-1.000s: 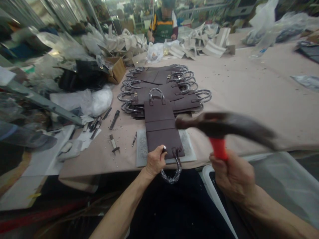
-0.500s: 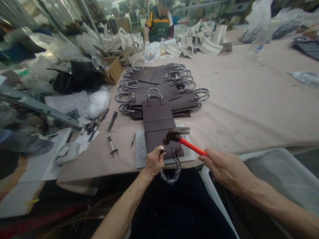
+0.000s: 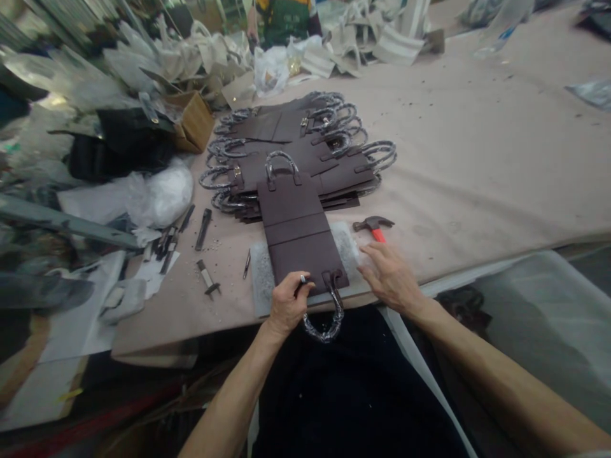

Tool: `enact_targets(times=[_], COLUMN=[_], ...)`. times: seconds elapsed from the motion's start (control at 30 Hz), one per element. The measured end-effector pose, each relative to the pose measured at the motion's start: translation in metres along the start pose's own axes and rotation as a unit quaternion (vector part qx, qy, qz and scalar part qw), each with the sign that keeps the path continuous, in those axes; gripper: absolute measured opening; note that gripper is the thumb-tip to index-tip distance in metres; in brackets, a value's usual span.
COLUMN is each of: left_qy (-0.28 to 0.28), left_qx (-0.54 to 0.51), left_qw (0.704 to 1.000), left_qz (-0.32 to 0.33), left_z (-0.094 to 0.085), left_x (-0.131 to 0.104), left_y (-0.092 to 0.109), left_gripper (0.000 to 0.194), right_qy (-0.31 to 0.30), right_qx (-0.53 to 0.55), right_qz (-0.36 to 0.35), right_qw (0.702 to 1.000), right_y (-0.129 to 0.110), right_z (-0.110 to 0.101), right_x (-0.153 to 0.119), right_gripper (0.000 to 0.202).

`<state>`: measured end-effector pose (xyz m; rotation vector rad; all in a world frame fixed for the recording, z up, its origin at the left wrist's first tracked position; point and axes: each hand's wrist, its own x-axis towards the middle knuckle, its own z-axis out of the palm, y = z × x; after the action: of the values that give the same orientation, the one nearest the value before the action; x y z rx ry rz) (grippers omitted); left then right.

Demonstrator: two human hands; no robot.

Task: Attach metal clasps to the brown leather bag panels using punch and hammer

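Observation:
My left hand (image 3: pixel 287 304) is closed around a short metal punch (image 3: pixel 303 280), whose shiny end shows above the fingers. It rests at the near edge of a dark brown leather bag panel (image 3: pixel 296 219). This panel has a plastic-wrapped handle at each end; the near handle (image 3: pixel 327 334) hangs over the table edge. Under the panel lies a pale slab (image 3: pixel 346 238). To the right, my right hand (image 3: pixel 389 277) is open, fingers spread and empty, just below a claw hammer (image 3: pixel 375 224) with an orange-red grip, lying on the table.
More brown bag panels (image 3: pixel 286 149) with wrapped handles are stacked behind. Left of the slab lie a pronged punch (image 3: pixel 208 278), a dark rod-like tool (image 3: pixel 203 229) and a thin pointed tool (image 3: pixel 247 264). Further left stand a cardboard box (image 3: pixel 195 124) and plastic bags. A person (image 3: pixel 286 22) stands across the table.
My right hand has put the hammer down on the table right of the slab and let it go. My left hand still holds the punch at the panel. The view has tilted down.

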<state>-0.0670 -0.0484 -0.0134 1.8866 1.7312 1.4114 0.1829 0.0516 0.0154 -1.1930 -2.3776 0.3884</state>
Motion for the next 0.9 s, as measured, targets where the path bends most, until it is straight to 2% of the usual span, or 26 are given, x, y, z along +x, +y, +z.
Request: enact_targets(times=[0.1, 0.2, 0.3, 0.6, 0.73, 0.9], left_qy=[-0.01, -0.01, 0.001, 0.022, 0.012, 0.076], left_qx=[0.013, 0.026, 0.027, 0.008, -0.017, -0.066], left_qw=[1.0, 1.0, 1.0, 0.999, 0.999, 0.981], left_qz=[0.002, -0.005, -0.008, -0.044, -0.034, -0.168], left_z=[-0.004, -0.006, -0.006, -0.008, -0.008, -0.005], left_x=[0.0, -0.002, -0.005, -0.005, -0.008, -0.006], left_y=[-0.001, -0.004, -0.006, -0.004, -0.006, -0.007], left_gripper=[0.011, 0.012, 0.012, 0.009, 0.009, 0.017], right_qy=[-0.036, -0.052, -0.055, -0.062, -0.062, -0.068], right_qx=[0.084, 0.095, 0.095, 0.105, 0.112, 0.115], right_qz=[-0.089, -0.089, -0.078, -0.053, -0.052, -0.05], right_qw=[0.992, 0.99, 0.991, 0.991, 0.99, 0.99], right_y=[-0.035, -0.05, -0.049, -0.046, -0.046, -0.046], right_z=[0.022, 0.043, 0.054, 0.056, 0.057, 0.056], right_x=[0.007, 0.01, 0.009, 0.009, 0.01, 0.01], right_gripper=[0.035, 0.038, 0.043, 0.043, 0.043, 0.044])
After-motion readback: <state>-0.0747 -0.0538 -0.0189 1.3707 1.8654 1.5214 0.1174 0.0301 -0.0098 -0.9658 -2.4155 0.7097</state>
